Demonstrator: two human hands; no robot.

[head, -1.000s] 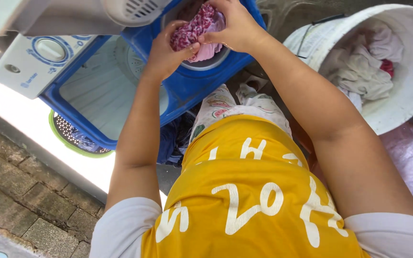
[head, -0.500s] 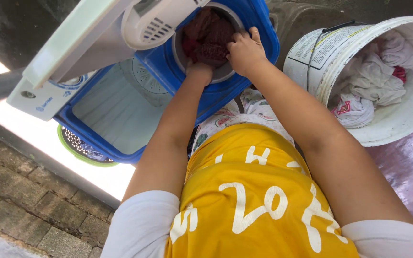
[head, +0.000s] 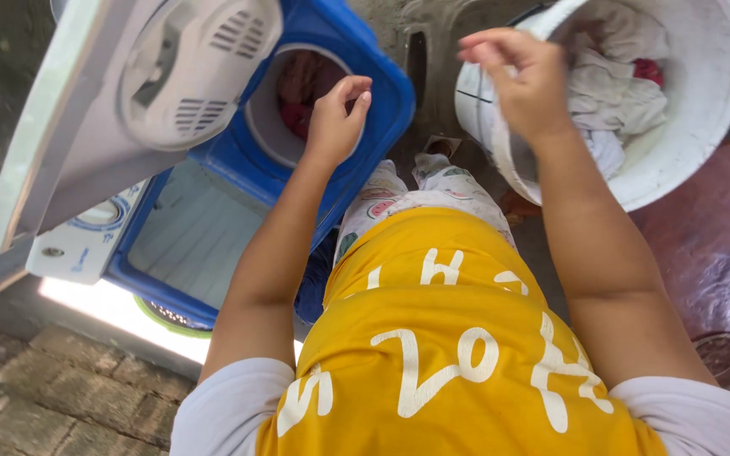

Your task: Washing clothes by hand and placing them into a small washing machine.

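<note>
A blue twin-tub washing machine point(head: 382, 80) stands in front of me with its white lid point(head: 187, 67) raised. Red and pink clothes point(head: 297, 93) lie inside its round spin tub. My left hand point(head: 335, 118) hovers over the tub's near rim, fingers loosely curled, holding nothing. My right hand point(head: 521, 80) is lifted toward a white bucket point(head: 703, 135) on the right, fingers apart and empty. The bucket holds white and pale cloths point(head: 618, 101) with a bit of red.
The machine's wash tub point(head: 187, 245) is open and looks empty. A green strainer basket point(head: 166, 314) peeks from under the machine. Brick paving point(head: 52, 380) lies at lower left. A purple-pink surface point(head: 711, 245) sits at right below the bucket.
Both hands pushed the red-pink garment down into the spin tub, then let go. My right hand has swung right toward the bucket; my left hand has lifted off the clothes.
</note>
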